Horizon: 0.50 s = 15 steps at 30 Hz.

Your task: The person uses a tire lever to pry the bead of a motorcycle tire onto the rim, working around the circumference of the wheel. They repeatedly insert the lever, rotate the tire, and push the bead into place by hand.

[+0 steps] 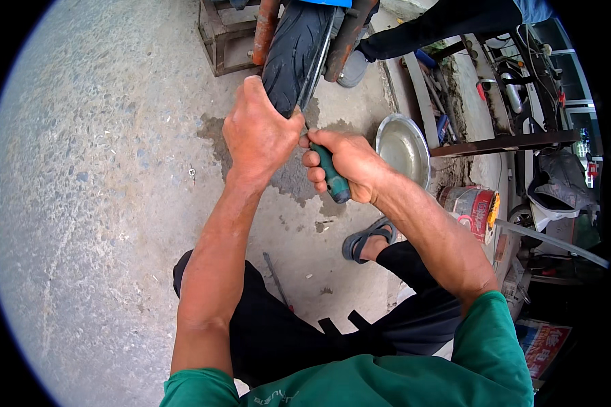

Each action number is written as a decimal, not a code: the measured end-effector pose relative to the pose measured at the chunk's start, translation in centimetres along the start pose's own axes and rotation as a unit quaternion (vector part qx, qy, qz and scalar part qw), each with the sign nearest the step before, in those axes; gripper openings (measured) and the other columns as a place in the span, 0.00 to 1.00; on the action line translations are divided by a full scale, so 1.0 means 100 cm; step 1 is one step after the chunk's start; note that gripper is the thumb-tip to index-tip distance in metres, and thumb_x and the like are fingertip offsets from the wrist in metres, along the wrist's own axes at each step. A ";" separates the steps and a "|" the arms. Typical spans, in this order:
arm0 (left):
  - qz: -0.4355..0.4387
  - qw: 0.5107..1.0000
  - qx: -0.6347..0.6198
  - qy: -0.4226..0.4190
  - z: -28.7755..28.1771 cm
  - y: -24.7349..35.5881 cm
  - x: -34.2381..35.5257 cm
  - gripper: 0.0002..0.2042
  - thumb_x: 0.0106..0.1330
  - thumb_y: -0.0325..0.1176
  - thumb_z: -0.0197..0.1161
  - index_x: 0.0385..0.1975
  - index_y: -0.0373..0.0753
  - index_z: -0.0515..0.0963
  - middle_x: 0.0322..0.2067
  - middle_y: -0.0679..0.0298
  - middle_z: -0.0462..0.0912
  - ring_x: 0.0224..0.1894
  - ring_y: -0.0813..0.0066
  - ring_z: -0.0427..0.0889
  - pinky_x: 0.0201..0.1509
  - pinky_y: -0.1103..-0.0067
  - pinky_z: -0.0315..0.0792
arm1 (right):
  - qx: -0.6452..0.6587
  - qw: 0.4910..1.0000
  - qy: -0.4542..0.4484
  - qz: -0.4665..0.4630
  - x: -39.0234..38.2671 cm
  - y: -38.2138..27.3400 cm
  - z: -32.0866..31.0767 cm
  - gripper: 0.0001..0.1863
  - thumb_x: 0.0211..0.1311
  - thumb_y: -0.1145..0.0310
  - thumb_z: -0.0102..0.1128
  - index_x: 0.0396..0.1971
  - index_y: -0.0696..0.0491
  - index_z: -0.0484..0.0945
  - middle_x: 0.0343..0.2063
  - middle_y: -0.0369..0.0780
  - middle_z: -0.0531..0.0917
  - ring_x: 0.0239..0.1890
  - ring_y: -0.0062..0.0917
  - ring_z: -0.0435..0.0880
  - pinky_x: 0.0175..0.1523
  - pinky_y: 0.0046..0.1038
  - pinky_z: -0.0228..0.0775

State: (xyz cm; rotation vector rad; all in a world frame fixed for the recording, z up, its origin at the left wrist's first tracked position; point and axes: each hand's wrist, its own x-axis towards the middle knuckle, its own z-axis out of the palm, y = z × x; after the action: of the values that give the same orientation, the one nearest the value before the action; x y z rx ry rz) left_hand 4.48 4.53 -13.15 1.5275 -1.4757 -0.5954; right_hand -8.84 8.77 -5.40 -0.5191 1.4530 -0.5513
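Observation:
A black motorcycle tire stands upright in front of me, between two rusty orange fork legs. My left hand is closed over the near part of its tread, its thumb at the rim side and its other fingers mostly hidden. Just to the right, my right hand is wrapped round the green handle of a screwdriver-like tool. The handle's dark butt points toward me. A thin shaft runs up to the tire's edge beside my left thumb, where its tip is hidden.
A metal basin of water sits to the right, above a red and white bucket. A thin metal rod lies between my legs. Another person's leg is at the back. A metal stand is left of the tire.

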 end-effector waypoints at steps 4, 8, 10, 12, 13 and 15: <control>-0.033 0.999 -0.035 -0.023 -0.008 -0.001 0.003 0.24 0.50 0.35 0.76 0.42 0.34 0.70 0.36 0.49 0.81 0.40 0.42 0.84 0.43 0.56 0.78 | 0.161 0.987 -0.007 -0.008 0.005 0.010 0.020 0.10 0.80 0.60 0.43 0.40 0.49 0.69 0.24 0.28 0.69 0.21 0.13 0.64 0.24 0.19 0.62; -0.006 0.999 -0.045 0.013 -0.003 -0.007 0.000 0.24 0.49 0.37 0.76 0.40 0.35 0.71 0.36 0.48 0.82 0.39 0.41 0.84 0.42 0.56 0.78 | 0.302 0.947 -0.105 0.027 0.011 0.009 0.013 0.09 0.78 0.62 0.43 0.37 0.47 0.70 0.23 0.25 0.70 0.20 0.11 0.66 0.24 0.20 0.64; -0.022 0.999 -0.041 0.002 -0.002 -0.008 0.000 0.25 0.49 0.38 0.77 0.40 0.35 0.71 0.36 0.48 0.82 0.39 0.41 0.85 0.42 0.56 0.78 | 0.347 0.929 -0.118 0.046 0.013 0.008 0.010 0.09 0.77 0.64 0.43 0.36 0.47 0.71 0.23 0.25 0.70 0.20 0.10 0.66 0.24 0.18 0.64; -0.019 0.999 -0.048 0.002 -0.002 -0.011 -0.002 0.25 0.49 0.39 0.78 0.40 0.35 0.71 0.36 0.48 0.82 0.38 0.41 0.85 0.42 0.57 0.79 | 0.403 0.904 -0.130 0.060 0.014 0.006 0.013 0.08 0.77 0.64 0.44 0.36 0.48 0.71 0.23 0.26 0.71 0.19 0.10 0.67 0.23 0.18 0.65; -0.008 0.998 -0.057 0.008 0.000 -0.014 -0.005 0.26 0.49 0.39 0.78 0.40 0.35 0.71 0.36 0.48 0.82 0.38 0.42 0.85 0.42 0.57 0.79 | 0.437 0.887 -0.134 0.065 0.015 0.002 0.017 0.08 0.77 0.64 0.45 0.37 0.49 0.72 0.23 0.26 0.71 0.19 0.11 0.68 0.23 0.18 0.65; -0.008 0.997 -0.076 0.003 -0.001 -0.016 -0.007 0.27 0.49 0.42 0.79 0.42 0.35 0.71 0.36 0.48 0.84 0.40 0.43 0.86 0.44 0.57 0.79 | 0.469 0.872 -0.126 0.055 0.016 0.000 0.025 0.08 0.77 0.64 0.45 0.37 0.50 0.72 0.23 0.26 0.71 0.19 0.11 0.69 0.23 0.18 0.65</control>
State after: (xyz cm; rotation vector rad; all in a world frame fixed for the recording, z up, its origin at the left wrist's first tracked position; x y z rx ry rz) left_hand 5.29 5.08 -14.66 1.4232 -1.3829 -0.6964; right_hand -6.27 7.75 -6.49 0.2639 0.8083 -0.9684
